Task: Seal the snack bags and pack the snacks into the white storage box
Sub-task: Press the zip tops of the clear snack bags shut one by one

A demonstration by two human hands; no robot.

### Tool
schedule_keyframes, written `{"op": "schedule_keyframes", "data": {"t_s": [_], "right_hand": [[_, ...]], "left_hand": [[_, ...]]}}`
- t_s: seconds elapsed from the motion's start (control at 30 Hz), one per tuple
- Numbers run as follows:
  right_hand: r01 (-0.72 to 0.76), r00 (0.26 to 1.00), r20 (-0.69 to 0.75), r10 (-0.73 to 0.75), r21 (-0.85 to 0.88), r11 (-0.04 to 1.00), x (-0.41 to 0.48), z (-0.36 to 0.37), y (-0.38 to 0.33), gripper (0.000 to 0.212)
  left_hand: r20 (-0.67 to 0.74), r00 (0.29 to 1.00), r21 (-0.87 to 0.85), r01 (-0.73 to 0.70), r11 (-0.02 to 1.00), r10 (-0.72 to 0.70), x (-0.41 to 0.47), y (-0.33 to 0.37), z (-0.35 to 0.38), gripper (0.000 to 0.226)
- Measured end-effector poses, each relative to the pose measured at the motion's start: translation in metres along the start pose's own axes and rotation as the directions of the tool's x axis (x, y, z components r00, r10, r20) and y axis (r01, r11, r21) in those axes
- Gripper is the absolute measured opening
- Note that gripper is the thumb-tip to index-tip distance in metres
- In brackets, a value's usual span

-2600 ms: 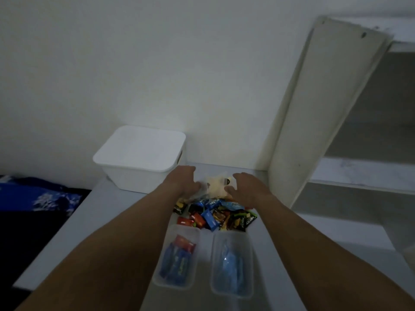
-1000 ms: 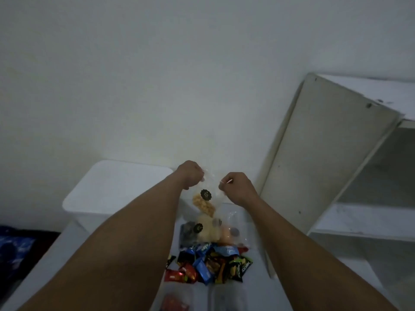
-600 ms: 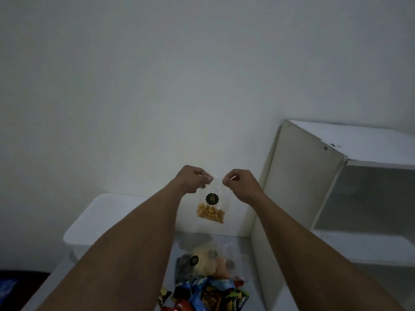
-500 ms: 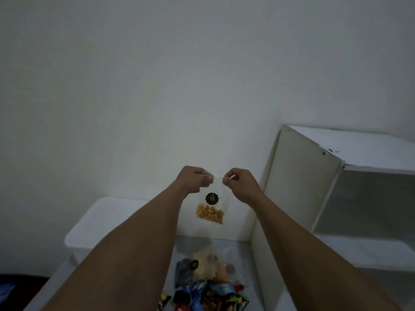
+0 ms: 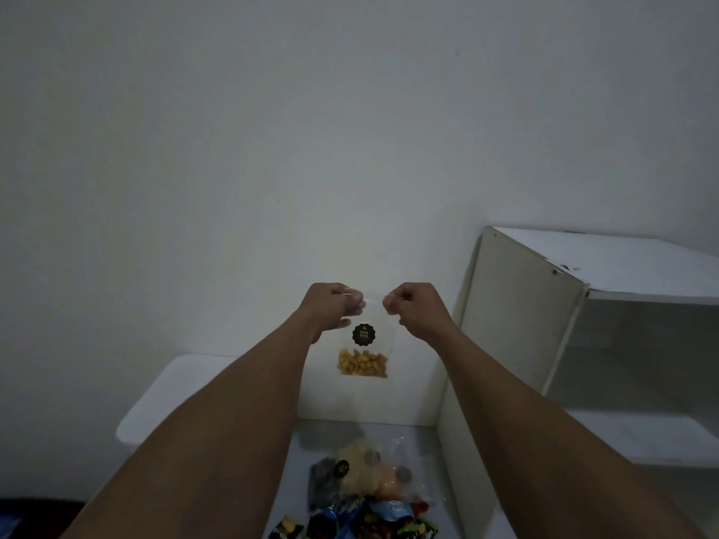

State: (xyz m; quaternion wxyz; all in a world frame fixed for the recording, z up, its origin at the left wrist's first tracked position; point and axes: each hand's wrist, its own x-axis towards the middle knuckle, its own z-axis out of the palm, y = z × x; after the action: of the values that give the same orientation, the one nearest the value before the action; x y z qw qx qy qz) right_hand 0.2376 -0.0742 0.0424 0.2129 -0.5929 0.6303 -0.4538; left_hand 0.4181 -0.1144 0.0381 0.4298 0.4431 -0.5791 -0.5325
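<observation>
Snack bag (image 5: 363, 344) upright, top edge (level) between both hands' fingers (image 5: 356, 301).

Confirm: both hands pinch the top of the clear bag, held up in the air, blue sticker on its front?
Not quite: in the head view the sticker is black, not blue. The rest holds: left hand and right hand pinch the top of the bag, held up in the air.

A clear, glossy plastic bag (image 5: 363, 344) with a matt black sticker (image 5: 363, 334) was seen. The box (image 5: 183, 394) looked like smooth white plastic. Shiny foil-like wrappers (image 5: 373, 519) and more clear bags (image 5: 373, 464) were laid on a smooth, matt table (image 5: 435, 496). The shelf (image 5: 517, 324) was matt white board.
</observation>
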Motion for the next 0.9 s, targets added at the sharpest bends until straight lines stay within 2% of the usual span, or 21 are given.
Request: {"op": "schedule_keyframes", "data": {"t_s": [0.13, 0.33, 0.5, 0.63, 0.8, 0.9], "right_hand": [[0.022, 1.0, 0.02, -0.022, 0.001, 1.0, 0.002, -0.003, -0.012, 0.009], [0.002, 1.0, 0.026, -0.007, 0.176, 0.984, 0.0, -0.004, -0.022, 0.005], [0.027, 0.999, 0.017, -0.03, 0.141, 0.99, -0.001, -0.003, -0.025, 0.007], [0.007, 1.0, -0.006, -0.006, 0.143, 0.99, 0.002, -0.009, -0.022, 0.008], [-0.003, 1.0, 0.023, 0.0, 0.153, 0.988, -0.002, -0.007, -0.021, 0.007], [-0.02, 0.999, 0.044, 0.011, 0.202, 0.979, -0.005, -0.007, -0.023, 0.009]], "left_hand": [[0.049, 0.999, 0.042, -0.013, 0.999, 0.011, -0.002, 0.006, -0.005, 0.02], [-0.062, 0.989, 0.07, -0.129, 0.989, 0.133, 0.006, 0.018, -0.003, 0.012], [0.01, 0.992, 0.128, -0.125, 0.984, 0.125, 0.006, 0.023, -0.003, 0.018], [0.068, 0.995, 0.033, -0.079, 0.996, 0.077, 0.002, 0.024, -0.003, 0.02], [-0.018, 0.99, 0.041, -0.138, 0.99, 0.139, 0.005, 0.023, -0.005, 0.008], [0.011, 0.99, 0.064, -0.141, 0.988, 0.14, 0.006, 0.025, -0.004, 0.007]]}}
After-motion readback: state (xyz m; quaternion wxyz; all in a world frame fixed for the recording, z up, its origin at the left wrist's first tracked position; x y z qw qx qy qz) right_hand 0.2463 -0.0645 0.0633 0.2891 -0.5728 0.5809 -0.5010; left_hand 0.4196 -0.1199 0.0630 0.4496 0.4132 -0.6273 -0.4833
